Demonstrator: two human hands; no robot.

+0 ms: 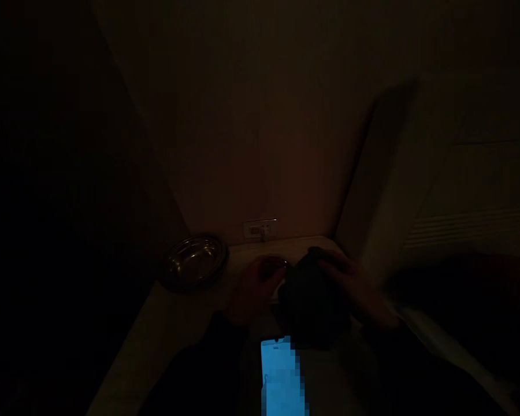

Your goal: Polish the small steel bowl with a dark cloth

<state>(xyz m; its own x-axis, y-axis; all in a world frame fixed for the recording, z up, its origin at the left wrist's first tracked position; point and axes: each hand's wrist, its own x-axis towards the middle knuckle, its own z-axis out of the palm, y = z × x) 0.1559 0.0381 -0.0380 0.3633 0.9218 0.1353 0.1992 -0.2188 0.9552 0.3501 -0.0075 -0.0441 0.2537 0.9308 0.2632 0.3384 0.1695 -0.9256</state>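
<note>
The scene is very dark. My left hand reaches over a pale counter toward a small dim object beside a dark bulky thing. My right hand rests on the right side of that dark thing, fingers curved over its top. What the dark thing is cannot be made out. A lit blue phone screen glows just below the hands.
A shiny metal bowl leans at the back left of the counter near the wall. A wall socket plate sits low on the wall behind. A pale panelled surface rises on the right.
</note>
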